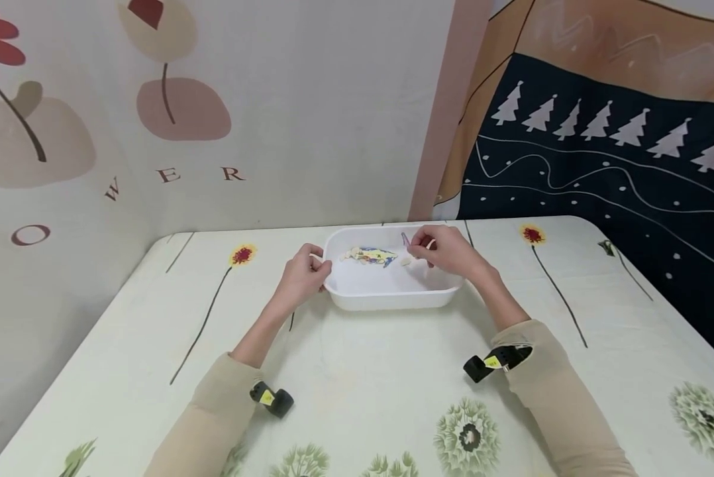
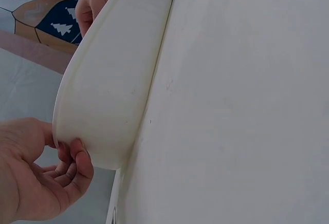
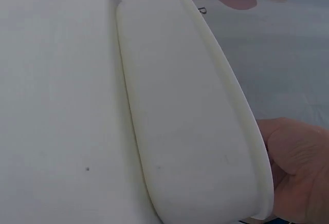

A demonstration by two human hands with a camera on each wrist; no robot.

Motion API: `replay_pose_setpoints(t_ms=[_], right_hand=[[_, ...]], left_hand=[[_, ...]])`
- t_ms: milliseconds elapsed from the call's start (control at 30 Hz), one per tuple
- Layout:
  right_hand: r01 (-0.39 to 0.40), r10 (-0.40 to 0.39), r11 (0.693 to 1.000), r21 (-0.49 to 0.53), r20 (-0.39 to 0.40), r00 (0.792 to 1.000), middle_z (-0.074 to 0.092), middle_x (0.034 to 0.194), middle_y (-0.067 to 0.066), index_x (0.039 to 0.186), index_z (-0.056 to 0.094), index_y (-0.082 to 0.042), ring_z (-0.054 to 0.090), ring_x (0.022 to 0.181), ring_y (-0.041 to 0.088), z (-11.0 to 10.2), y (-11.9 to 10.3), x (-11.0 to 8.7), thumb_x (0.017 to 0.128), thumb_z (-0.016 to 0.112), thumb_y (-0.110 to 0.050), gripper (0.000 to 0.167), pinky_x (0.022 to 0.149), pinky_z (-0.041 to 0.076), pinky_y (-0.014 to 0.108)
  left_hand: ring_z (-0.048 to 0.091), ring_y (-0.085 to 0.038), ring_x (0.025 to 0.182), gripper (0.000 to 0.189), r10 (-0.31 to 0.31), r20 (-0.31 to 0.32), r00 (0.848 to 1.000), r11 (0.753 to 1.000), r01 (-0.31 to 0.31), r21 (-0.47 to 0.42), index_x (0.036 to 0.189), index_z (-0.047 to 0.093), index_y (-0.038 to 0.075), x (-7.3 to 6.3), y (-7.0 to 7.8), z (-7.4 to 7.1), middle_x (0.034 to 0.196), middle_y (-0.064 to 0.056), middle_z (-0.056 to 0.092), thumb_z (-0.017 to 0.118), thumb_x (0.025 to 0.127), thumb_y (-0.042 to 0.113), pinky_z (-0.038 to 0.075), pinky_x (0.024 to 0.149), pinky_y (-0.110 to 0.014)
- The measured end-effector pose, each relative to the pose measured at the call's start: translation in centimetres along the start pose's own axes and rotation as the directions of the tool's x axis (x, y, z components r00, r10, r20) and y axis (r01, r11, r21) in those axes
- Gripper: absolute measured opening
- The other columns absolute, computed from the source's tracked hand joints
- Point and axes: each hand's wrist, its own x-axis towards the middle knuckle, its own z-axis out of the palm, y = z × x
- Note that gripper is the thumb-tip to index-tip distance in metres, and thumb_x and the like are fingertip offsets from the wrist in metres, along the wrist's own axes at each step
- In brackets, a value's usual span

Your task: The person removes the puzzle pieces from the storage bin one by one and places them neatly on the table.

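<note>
Beige sleeves (image 1: pixel 562 404) come in from the near edge, a black wrist camera (image 1: pixel 271 399) strapped at the left cuff and another black camera (image 1: pixel 482 366) at the right. Out past them, both hands are busy at the white tray (image 1: pixel 393 302), which sits at the far side of the flower-print tablecloth (image 1: pixel 357 371), its long axis running left to right. At its left end the left hand (image 1: pixel 300 275) grips the rim. And the right hand (image 1: pixel 443 248), over the tray's right half, looks to be pinching a slim purple strip (image 1: pixel 405 239), small in the frame, its free end pointing far and slightly left.

Only the head view gets inside the tray: a patterned patch (image 1: pixel 370 256) in yellow, blue and white lies on the floor of it, stretched left to right, a blue tip pointing right and a little near. Just right of that, one small pale piece (image 1: pixel 406 262).

Over to the left wrist view, and this one gives what the head view hides: fingers curled under the lip, against the tray's outer wall. The right wrist view catches the opposite end's outer wall, the right hand partly behind it; its fingertips are hidden there, so that angle cannot tell the pinch.
</note>
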Motion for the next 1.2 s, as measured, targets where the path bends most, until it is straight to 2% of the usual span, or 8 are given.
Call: replay_pose_setpoints(t_ms=[133, 300, 400, 600, 800, 1000, 1200], right_hand=[[-0.012, 0.013, 0.999, 0.036, -0.012, 1.000, 0.064, 0.095, 0.017, 0.107, 0.064, -0.003, 0.059, 0.071, 0.027, -0.6, -0.1, -0.3, 0.101, 0.064, -0.018, 0.015, 0.063, 0.048, 0.027], [-0.011, 0.013, 0.996, 0.083, -0.020, 1.000, 0.066, 0.094, 0.024, 0.105, 0.063, -0.004, 0.058, 0.067, 0.025, -1.2, 0.1, -0.5, 0.102, 0.063, -0.021, 0.018, 0.061, 0.050, 0.027], [0.002, 0.001, 0.994, 0.113, -0.032, 0.999, 0.066, 0.096, 0.024, 0.107, 0.063, -0.003, 0.059, 0.069, 0.024, -1.6, 0.2, -0.7, 0.102, 0.063, -0.018, 0.017, 0.067, 0.054, 0.030], [0.002, 0.007, 0.988, 0.156, -0.057, 0.998, 0.065, 0.106, 0.025, 0.116, 0.061, 0.000, 0.065, 0.080, 0.026, -2.5, 0.6, -0.8, 0.101, 0.061, -0.009, 0.018, 0.078, 0.057, 0.028], [-0.011, 0.026, 0.989, 0.147, -0.096, 0.995, 0.066, 0.107, 0.023, 0.117, 0.061, 0.002, 0.067, 0.085, 0.028, -3.4, 1.1, -1.0, 0.101, 0.061, -0.006, 0.018, 0.088, 0.056, 0.042], [-0.027, 0.044, 0.993, 0.112, -0.155, 0.987, 0.065, 0.097, 0.017, 0.114, 0.063, 0.000, 0.063, 0.081, 0.028, -4.3, 1.7, -1.5, 0.101, 0.062, -0.014, 0.019, 0.084, 0.056, 0.039], [-0.051, 0.066, 0.995, 0.082, -0.200, 0.978, 0.064, 0.092, 0.017, 0.111, 0.065, 0.001, 0.059, 0.079, 0.029, -5.1, 2.9, -1.7, 0.101, 0.064, -0.022, 0.025, 0.069, 0.052, 0.026]], left_hand=[[0.061, -0.019, 0.069, 0.036, 0.001, 0.000, 1.000, 1.000, -0.001, -0.008, 0.131, 0.047, -0.003, -0.1, 0.1, -0.1, 0.090, -0.013, 0.062, 0.056, 0.102, 0.015, 0.052, 0.064, -0.026], [0.061, -0.019, 0.069, 0.036, -0.003, 0.003, 1.000, 1.000, 0.003, -0.020, 0.132, 0.047, -0.004, -0.2, 0.0, -0.1, 0.092, -0.015, 0.062, 0.057, 0.102, 0.014, 0.053, 0.064, -0.026], [0.061, -0.018, 0.068, 0.037, 0.001, 0.001, 1.000, 1.000, -0.001, -0.024, 0.132, 0.047, -0.005, -0.1, -0.1, 0.0, 0.091, -0.014, 0.062, 0.056, 0.102, 0.014, 0.053, 0.064, -0.026], [0.061, -0.018, 0.068, 0.036, 0.000, -0.005, 1.000, 1.000, 0.000, -0.022, 0.132, 0.048, -0.004, -0.2, -0.1, 0.0, 0.091, -0.014, 0.062, 0.057, 0.102, 0.015, 0.053, 0.063, -0.026], [0.062, -0.019, 0.070, 0.037, -0.012, -0.005, 1.000, 1.000, 0.012, -0.021, 0.133, 0.048, -0.004, -0.2, 0.1, 0.0, 0.091, -0.013, 0.061, 0.057, 0.102, 0.015, 0.053, 0.064, -0.026], [0.062, -0.019, 0.069, 0.036, -0.012, -0.003, 1.000, 1.000, 0.012, -0.026, 0.132, 0.048, -0.003, -0.3, 0.1, 0.0, 0.090, -0.013, 0.061, 0.057, 0.102, 0.015, 0.053, 0.064, -0.026], [0.061, -0.019, 0.069, 0.035, -0.010, -0.001, 1.000, 1.000, 0.010, -0.030, 0.131, 0.048, -0.003, -0.2, 0.1, -0.1, 0.089, -0.012, 0.060, 0.057, 0.102, 0.014, 0.053, 0.064, -0.026]])
